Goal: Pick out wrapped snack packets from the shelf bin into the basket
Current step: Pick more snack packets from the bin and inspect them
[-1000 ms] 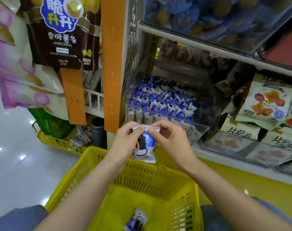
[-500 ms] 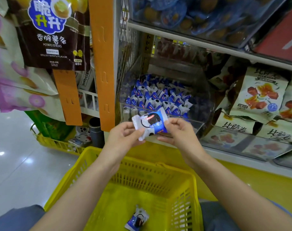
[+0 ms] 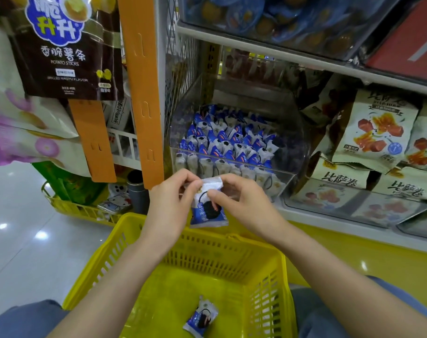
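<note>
Held packet (image 3: 208,211): long axis upright, crimped top seam uppermost, lower edge hanging over the basket (image 3: 219,259) rim.
Material: glossy blue-and-white film, flat pillow shape.
Left hand (image 3: 169,203): fingers pinching the seam's left corner.
Right hand (image 3: 245,203): fingers pinching the right corner, thumb across the front.
Basket contents: yellow slotted plastic; second packet (image 3: 200,318) lying tilted on its floor.
Shelf bin (image 3: 284,178): clear plastic, just behind the hands, rows of matching packets.

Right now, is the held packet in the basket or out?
Out. Left hand and right hand pinch the held packet by its top, above the basket rim; another packet lies inside.
</note>
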A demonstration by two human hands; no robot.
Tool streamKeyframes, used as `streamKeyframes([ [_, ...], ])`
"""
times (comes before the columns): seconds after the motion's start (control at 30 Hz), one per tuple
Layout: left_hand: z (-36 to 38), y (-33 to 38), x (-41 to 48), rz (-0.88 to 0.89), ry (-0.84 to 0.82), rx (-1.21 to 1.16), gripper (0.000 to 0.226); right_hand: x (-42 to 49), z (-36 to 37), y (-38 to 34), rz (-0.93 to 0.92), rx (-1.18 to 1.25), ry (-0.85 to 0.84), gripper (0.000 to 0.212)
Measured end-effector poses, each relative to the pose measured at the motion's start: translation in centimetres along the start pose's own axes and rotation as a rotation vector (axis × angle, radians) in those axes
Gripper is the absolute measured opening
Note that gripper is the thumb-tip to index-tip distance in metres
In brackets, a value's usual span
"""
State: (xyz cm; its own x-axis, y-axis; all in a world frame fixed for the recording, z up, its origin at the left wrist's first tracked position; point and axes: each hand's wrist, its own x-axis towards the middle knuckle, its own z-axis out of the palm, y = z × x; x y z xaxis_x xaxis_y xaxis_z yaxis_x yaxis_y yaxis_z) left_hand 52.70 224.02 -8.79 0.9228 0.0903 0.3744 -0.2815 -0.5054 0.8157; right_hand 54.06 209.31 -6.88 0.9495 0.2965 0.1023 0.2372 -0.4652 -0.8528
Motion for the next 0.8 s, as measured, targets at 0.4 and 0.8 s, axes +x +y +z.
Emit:
streamKeyframes([
  [0.4,0.1,0.4,-0.1,-0.004,-0.141,-0.03,0.019,0.2,-0.6,0.3,-0.118,-0.153,0.105,0.011],
  [0.8,0.2,0.6,0.3,-0.426,-0.286,-0.31,0.032,0.5,-2.0,-0.2,-0.27,-0.138,0.442,0.003],
])
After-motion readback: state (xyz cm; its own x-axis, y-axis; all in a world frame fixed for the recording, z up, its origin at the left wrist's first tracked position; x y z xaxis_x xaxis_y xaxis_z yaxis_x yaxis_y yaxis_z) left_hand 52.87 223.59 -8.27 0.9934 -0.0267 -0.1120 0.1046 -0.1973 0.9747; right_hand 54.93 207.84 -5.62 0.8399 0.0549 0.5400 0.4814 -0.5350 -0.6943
